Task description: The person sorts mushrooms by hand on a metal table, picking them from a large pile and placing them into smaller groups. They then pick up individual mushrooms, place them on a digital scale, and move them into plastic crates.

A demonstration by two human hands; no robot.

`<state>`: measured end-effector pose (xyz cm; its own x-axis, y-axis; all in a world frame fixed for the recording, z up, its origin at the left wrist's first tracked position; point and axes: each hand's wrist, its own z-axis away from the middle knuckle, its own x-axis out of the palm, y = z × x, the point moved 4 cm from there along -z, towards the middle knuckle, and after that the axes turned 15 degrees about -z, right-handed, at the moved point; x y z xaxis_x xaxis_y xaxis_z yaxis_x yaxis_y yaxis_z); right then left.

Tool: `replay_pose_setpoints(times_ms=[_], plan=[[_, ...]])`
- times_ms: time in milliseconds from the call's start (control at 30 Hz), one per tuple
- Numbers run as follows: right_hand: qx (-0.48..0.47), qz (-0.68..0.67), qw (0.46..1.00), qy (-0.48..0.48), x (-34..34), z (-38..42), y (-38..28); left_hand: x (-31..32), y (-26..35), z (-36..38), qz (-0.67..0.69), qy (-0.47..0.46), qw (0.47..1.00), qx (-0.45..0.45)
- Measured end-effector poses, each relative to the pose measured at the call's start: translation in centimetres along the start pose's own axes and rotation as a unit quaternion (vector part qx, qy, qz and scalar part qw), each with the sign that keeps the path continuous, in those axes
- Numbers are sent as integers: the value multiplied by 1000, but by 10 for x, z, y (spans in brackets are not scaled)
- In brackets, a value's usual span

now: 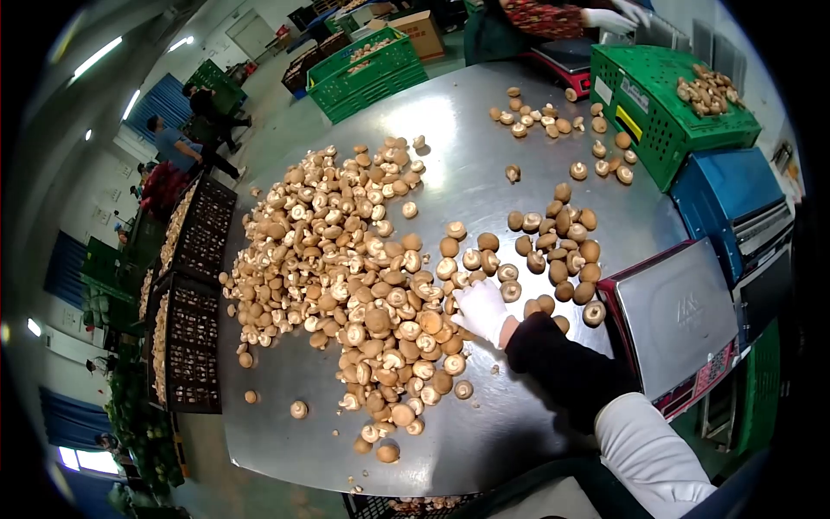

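My right hand (pixel 482 311), in a white glove, reaches in from the lower right to the right edge of a big pile of brown-capped shiitake mushrooms (pixel 346 251). Its fingers are bent down and held together among the mushrooms there; what they hold, if anything, is hidden under the hand. Just beyond the knuckles lie a few mushrooms (pixel 471 259) between the pile and a smaller group (pixel 562 242) to the right. The forearm, in a black cuff and white sleeve, passes over the steel table (pixel 303 441). My left hand is out of view.
A red-edged scale (pixel 679 311) stands right of my forearm. Behind it are a blue box (pixel 726 199) and a green crate (pixel 666 112) topped with mushrooms. Across the table, another person's gloved hand (pixel 614 17) shows. Black crates (pixel 194 337) line the left side.
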<state>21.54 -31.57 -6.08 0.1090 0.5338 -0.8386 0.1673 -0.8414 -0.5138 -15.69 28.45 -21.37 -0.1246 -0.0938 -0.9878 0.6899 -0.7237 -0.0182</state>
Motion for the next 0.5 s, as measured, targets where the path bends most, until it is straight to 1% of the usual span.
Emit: replay_pose_setpoints(times_ms=[33,67,133,167,200,233,267,333,367,400,467,500], plan=[[3,-1,1000,29,5,-2,-3,-17,18,5,-18,36,999,15],[1,-1,1000,31,9,-5,-3,-22,25,3,-16,39,999,15],[39,25,999,-6,15,-6,0,-27,33,5,17,48,999,11],[63,0,998,10,19,-7,7,-31,36,6,19,47,999,9],[114,-23,993,-7,10,-6,9,-32,38,6,-22,-25,999,-31],[120,-52,991,-6,12,-6,14,-30,40,10,-62,-98,991,-70],[127,-80,989,-5,14,-3,21,-31,44,15,-59,-100,991,-72],[107,-101,989,4,8,4,23,-34,47,24,-86,-60,992,-73],[87,-124,988,14,4,7,22,-19,31,17,23,103,994,-19],[104,-141,984,-23,1,8,25,-14,26,13,23,101,994,-22],[115,-277,953,49,-9,23,27,-11,11,11,46,132,990,-11],[126,-367,919,73,-15,32,23,-20,12,16,67,167,984,-2]])
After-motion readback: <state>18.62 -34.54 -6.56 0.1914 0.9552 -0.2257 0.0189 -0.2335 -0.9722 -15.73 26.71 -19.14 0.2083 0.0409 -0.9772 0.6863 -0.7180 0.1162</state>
